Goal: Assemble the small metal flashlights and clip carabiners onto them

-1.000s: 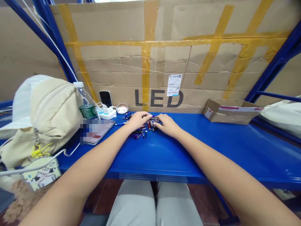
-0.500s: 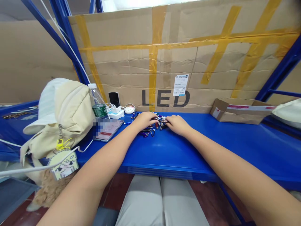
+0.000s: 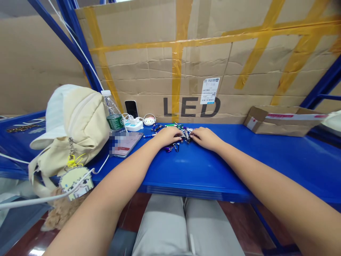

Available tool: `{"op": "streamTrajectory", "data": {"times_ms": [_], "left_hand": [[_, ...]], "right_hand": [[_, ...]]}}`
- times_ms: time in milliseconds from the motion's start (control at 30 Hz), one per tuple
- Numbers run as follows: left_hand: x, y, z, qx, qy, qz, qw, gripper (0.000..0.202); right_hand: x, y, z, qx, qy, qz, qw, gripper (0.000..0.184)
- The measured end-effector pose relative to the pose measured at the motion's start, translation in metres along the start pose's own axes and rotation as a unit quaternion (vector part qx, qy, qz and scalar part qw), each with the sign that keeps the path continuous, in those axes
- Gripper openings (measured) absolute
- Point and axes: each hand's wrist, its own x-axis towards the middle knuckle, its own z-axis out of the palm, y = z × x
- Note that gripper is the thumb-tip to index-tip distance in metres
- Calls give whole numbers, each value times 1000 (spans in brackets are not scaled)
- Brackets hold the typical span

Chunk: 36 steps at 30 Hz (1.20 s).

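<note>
A heap of small metallic cylinders with clips (image 3: 187, 136), in blue, green, purple and silver, lies on the blue shelf top (image 3: 183, 170). My left hand (image 3: 170, 137) rests on the heap's left side with its fingers curled down and closed. Facing it from the right, my right hand (image 3: 204, 138) has bent fingers at the heap's edge. What sits between the fingertips of either hand is too small to make out. A black carabiner clip (image 3: 176, 146) and a purple piece (image 3: 167, 149) lie at the near side. Left of the heap is a blue stick-like piece (image 3: 149, 136).
To the left are a cream backpack (image 3: 87, 117), a water bottle (image 3: 114, 115), a phone (image 3: 129, 144), a white power strip (image 3: 134, 124) and a small white round case (image 3: 149, 121). A shallow cardboard box (image 3: 282, 122) sits at right. Tall taped cardboard (image 3: 149, 78) stands behind.
My hands have drawn slightly apart over the heap; a dark piece between their fingers earlier no longer shows there. The whole view has shifted a little.
</note>
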Motion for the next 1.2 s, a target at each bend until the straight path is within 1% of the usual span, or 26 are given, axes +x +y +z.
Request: {"op": "streamTrajectory", "data": {"times_ms": [167,267,400,533,567,633,700,767,833,900,967,1033,1200], "left_hand": [[0,1,0,10,9,-6,1000,25],[-2,1,-3,5,16,-4,1000,26],[-3,-2,-4,7,7,-2,1000,27],[-2,0,-6,13,-4,-10,1000,30],[-3,1,-8,27,-7,-24,999,30],[-4,4,-14,84,1,-90,992,34],[-8,5,-22,150,29,-196,969,42],[-14,4,-31,176,48,-307,934,50],[-19,-1,-37,167,27,-395,903,59],[-23,-7,-40,145,-16,-450,881,66],[-25,-12,-39,123,-51,-476,870,71],[-24,-16,-35,109,-67,-481,867,75],[-22,-21,-27,94,-82,-456,881,81]], "right_hand": [[1,0,2,24,12,-9,1000,25],[0,-1,1,24,25,-25,999,28],[-1,-2,-1,39,47,-28,998,33],[-2,-6,-4,66,47,-41,996,36],[-2,-7,-4,68,47,-44,996,37],[-2,-8,-5,68,51,-44,995,38],[-2,-9,-5,67,50,-41,996,38],[-2,-8,-5,68,46,-37,996,38],[-2,-7,-5,73,42,-31,996,39],[-2,-6,-4,77,38,-24,996,39],[-2,-5,-4,80,35,-21,996,38],[-2,-5,-3,79,32,-24,996,36],[-1,-4,-2,79,25,-32,996,31]]}}
